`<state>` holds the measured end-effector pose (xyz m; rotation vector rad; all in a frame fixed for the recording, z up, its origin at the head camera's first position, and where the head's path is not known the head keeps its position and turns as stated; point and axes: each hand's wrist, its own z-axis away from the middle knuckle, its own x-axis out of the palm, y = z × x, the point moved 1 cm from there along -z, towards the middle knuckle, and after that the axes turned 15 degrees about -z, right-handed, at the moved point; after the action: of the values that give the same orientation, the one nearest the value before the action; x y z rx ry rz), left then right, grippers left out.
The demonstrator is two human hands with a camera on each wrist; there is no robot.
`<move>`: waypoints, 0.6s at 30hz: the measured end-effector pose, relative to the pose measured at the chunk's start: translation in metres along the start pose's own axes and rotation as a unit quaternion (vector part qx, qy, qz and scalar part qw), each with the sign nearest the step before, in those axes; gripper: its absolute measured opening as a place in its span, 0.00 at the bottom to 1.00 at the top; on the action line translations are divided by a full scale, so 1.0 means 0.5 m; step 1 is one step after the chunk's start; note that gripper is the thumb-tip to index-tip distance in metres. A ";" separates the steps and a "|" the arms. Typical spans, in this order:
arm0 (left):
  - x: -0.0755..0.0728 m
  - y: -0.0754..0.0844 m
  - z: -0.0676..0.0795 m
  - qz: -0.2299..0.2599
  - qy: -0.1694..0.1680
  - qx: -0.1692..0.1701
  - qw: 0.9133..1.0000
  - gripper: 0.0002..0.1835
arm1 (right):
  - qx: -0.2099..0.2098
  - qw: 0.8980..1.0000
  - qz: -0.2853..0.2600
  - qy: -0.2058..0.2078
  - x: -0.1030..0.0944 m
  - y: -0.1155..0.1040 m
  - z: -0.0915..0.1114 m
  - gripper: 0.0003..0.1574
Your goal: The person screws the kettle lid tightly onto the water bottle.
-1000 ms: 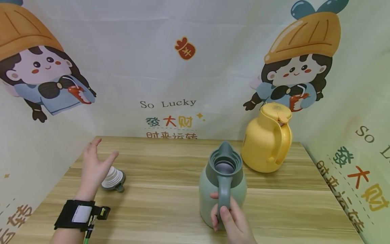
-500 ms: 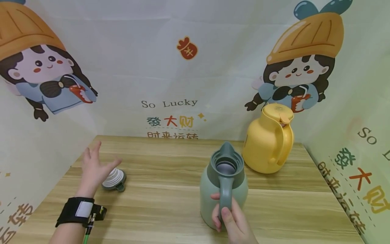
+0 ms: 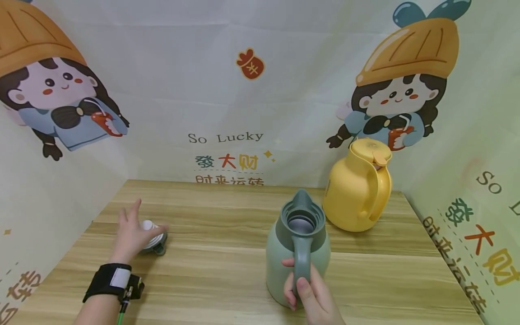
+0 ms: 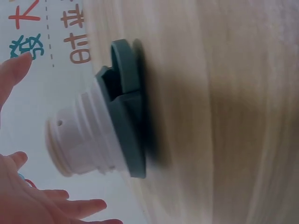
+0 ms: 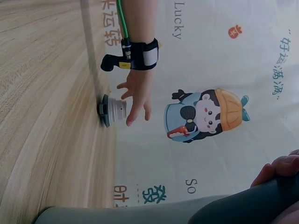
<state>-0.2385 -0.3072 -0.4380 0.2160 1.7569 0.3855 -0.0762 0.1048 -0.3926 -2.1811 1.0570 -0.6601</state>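
Left hand [image 3: 132, 237] moved closer, fingers spread, stopper [image 4: 88, 133] just beneath, right hand [image 3: 313, 293] gripping jug [image 3: 280, 259]

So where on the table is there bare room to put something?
The widest bare tabletop lies between the stopper and the green jug; another patch lies right of that jug, in front of the yellow jug. Crowded: at the stopper, beside the left hand, and around the green jug, its handle in the right hand, the yellow jug behind.

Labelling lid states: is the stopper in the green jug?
No, the head view shows the green jug open and the stopper on the table by the left hand.
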 end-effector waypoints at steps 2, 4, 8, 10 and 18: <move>0.010 -0.004 -0.002 0.005 -0.006 -0.005 1.000 0.60 | 0.000 1.000 -0.001 0.001 -0.001 0.000 0.000 0.20; 0.019 -0.007 -0.003 0.010 -0.010 -0.013 1.000 0.60 | 0.001 1.000 0.000 0.002 -0.001 0.000 0.000 0.20; 0.035 -0.012 -0.002 0.008 -0.004 -0.017 1.000 0.60 | -0.002 1.000 0.003 0.006 0.000 0.001 0.001 0.20; 0.042 -0.015 -0.002 0.006 -0.001 -0.018 1.000 0.60 | -0.002 1.000 0.000 0.009 0.001 0.001 0.001 0.20; 0.052 -0.019 0.000 0.001 -0.009 -0.039 0.999 0.60 | -0.003 1.000 -0.009 0.012 -0.001 0.005 0.004 0.20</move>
<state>-0.2434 -0.3068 -0.4652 0.1652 1.7200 0.4513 -0.0765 0.1046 -0.3956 -2.1945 1.0541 -0.6923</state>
